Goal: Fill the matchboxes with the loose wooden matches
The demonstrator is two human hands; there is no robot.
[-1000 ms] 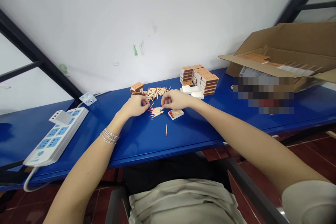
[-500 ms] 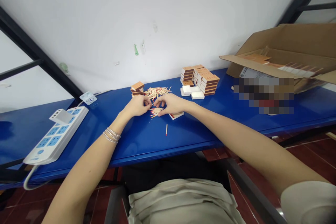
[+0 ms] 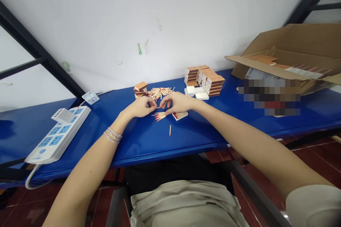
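My left hand (image 3: 144, 106) pinches a single match (image 3: 158, 107) between thumb and fingertips, just above the blue table. Facing it, my right hand (image 3: 178, 102) curves with thumb and fingers apart, its fingertips close to that match. Below the right thumb is a small fanned bunch of matches (image 3: 159, 116), heads mostly to the left; whether the thumb touches it I cannot tell. Partly under the right hand lies an open white matchbox tray (image 3: 177, 118) with matches in it. One loose match (image 3: 170, 131) lies nearer the front edge. Behind both hands spreads a heap of matches (image 3: 160, 92).
A short stack of matchboxes (image 3: 140, 86) stands left of the heap. Further right are stacked matchboxes (image 3: 211, 79) with white trays (image 3: 201, 96) before them. A power strip (image 3: 57, 136) lies at left. An open cardboard carton (image 3: 293, 42) stands at right, against the white wall.
My hands have drawn slightly apart, and the match in the left fingertips shows more clearly. More of the tray beside the right hand is visible. The view has shifted slightly.
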